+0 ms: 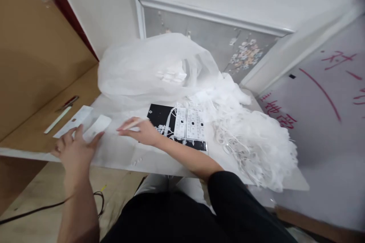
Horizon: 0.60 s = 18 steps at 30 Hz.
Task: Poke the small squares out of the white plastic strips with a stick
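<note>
The left hand (pixel 75 146) is spread wide over the left part of a white-covered table (pixel 114 157), its thumb well apart from its fingers. Its fingertips are at the near end of a flat white card (pixel 76 120) with a small hole, and its thumb is at a shorter white piece (pixel 99 124) just beside it; I cannot tell whether it presses on either of the 2. The right hand (pixel 139 131) has a narrow pinch on a slim pale piece (pixel 134 123), blurred in outline, between the shorter white piece and a black sheet (pixel 159 112). White printed tags (pixel 192 124) and thin cords lie on that sheet. To its right is a tangled white heap (pixel 256 140), and behind is a translucent bag (pixel 125 70). At far left, a pale strip (pixel 57 120) lies beside the flat white card, with a red-and-dark tool (pixel 69 103) near it.
</note>
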Available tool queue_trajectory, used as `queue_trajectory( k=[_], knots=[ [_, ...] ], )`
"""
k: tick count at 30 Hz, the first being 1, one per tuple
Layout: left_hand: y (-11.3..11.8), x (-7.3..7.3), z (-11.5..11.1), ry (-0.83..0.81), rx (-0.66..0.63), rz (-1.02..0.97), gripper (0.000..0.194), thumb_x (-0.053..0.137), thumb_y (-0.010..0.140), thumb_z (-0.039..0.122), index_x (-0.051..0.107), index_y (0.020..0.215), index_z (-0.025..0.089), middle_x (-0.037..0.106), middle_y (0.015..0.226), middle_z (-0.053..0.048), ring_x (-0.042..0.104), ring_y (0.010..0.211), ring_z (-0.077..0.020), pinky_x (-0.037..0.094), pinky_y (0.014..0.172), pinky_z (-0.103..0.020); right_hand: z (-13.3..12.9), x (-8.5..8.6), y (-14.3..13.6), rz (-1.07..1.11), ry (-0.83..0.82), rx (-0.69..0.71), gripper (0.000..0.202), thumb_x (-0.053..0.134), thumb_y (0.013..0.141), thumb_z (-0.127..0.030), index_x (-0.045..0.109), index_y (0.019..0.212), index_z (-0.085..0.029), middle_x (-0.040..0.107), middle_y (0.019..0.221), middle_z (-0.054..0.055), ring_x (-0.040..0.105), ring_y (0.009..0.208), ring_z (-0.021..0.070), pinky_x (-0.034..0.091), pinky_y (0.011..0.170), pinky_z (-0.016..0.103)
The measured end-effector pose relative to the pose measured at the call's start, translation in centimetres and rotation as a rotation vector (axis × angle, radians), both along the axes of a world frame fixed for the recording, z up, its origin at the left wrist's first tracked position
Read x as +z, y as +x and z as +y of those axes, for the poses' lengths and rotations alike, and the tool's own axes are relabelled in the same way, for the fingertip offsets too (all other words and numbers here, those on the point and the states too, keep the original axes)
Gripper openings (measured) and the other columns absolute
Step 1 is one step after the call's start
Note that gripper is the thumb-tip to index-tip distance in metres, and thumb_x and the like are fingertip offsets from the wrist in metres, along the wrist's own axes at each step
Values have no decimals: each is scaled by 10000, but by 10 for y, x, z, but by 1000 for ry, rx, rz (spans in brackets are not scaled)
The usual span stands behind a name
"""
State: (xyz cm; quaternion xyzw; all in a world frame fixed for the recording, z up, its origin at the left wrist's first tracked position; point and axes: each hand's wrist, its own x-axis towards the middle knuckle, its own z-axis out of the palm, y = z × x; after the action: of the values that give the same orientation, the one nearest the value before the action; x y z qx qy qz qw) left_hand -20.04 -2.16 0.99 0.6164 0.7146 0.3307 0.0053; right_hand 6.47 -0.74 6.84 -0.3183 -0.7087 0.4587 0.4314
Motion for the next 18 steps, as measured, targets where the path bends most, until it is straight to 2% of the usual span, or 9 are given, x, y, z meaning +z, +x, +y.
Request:
queue_trajectory(
  k=[1,2,4,5,8,10,12,14,18],
  knots=[
    [17,6,0,99,12,25,674,634,839,615,504,1389,248,476,1468,-143,322,1376,-466,171,1102,-661,-17,0,31,22,-28,-73,216,719,839,-439,786,978,-288,759,1092,-4,700,1043,174,521,954,278],
    [38,12,1,173,-42,37,638,655,834,602,538,1357,256,516,1433,-120,398,1344,-418,234,1114,-599,-32,-2,61,26,-73,-175,232,737,820,-439,790,985,-285,767,1067,11,716,988,186,545,907,292],
    [89,19,3,201,-299,9,549,660,851,571,590,1295,256,581,1356,-94,504,1273,-342,332,1105,-492,-56,-15,115,6,-203,-459,246,742,805,-438,798,967,-260,786,964,34,735,891,209,569,828,318],
    [116,20,3,144,-479,10,485,649,869,549,616,1260,265,616,1310,-79,534,1242,-318,367,1086,-458,-65,-24,136,1,-259,-590,271,741,799,-446,799,963,-239,790,913,44,738,841,220,573,790,330],
    [190,15,-1,-10,-887,109,411,695,838,535,688,1146,262,651,1256,-71,572,1167,-309,422,1006,-449,-79,-51,171,7,-320,-779,323,735,784,-462,792,926,-178,787,830,62,740,790,243,579,742,343],
    [221,6,-6,-46,-995,186,332,719,830,493,714,1048,242,669,1214,-76,581,1129,-305,439,943,-447,-81,-64,175,-29,-308,-781,322,716,792,-465,789,892,-168,786,820,62,744,804,251,582,743,344],
    [234,-3,-10,-40,-1012,239,217,698,861,412,719,972,226,684,1163,-80,591,1084,-288,439,905,-440,-81,-72,171,-88,-278,-744,303,698,806,-465,791,871,-185,790,854,55,747,838,255,584,766,347],
    [233,-10,-12,-21,-1002,260,130,626,916,312,716,936,220,693,1122,-74,596,1057,-267,432,893,-432,-81,-75,168,-128,-235,-702,282,686,822,-462,793,873,-207,792,900,49,746,861,254,584,792,352],
    [220,-12,-10,-1,-1014,249,188,531,968,228,713,923,214,700,1090,-63,595,1053,-250,424,872,-418,-83,-77,166,-173,-191,-662,264,676,842,-451,795,897,-222,792,914,48,745,852,252,584,808,360]
  ],
)
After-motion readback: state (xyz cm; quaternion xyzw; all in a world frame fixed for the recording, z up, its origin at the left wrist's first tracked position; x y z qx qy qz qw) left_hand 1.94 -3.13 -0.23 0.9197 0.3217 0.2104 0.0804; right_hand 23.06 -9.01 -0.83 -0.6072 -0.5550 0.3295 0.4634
